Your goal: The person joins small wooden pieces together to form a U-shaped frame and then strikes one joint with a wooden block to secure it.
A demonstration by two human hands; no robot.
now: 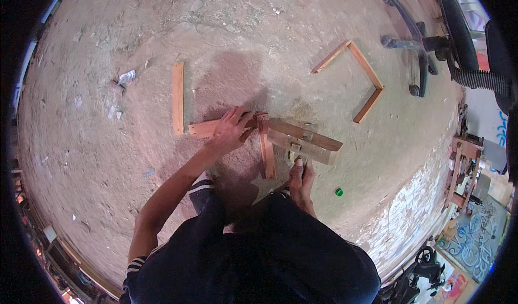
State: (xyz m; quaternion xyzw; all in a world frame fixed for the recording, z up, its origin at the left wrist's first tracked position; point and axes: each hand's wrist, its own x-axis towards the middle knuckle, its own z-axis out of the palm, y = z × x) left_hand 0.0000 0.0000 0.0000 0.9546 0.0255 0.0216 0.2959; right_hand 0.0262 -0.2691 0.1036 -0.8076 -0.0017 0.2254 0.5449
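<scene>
My left hand [231, 130] presses down on a flat wooden strip [200, 129] lying on the ground, its fingers spread toward the strip's right end. That end meets the top of a second wooden strip [267, 153], which points back toward me, so the two form a corner. My right hand [302, 181] is closed round the short handle of what looks like a wooden mallet [324, 148]. Its long block head lies beside the corner, its left end against or very near the second strip. Whether they touch, I cannot tell.
A single wooden strip [178, 99] lies at the left. Three joined strips [367, 66] form an open frame at the far right. A green bottle cap [339, 192] sits near my right hand. An office chair base [418, 42] stands far right; crumpled litter [127, 77] lies left.
</scene>
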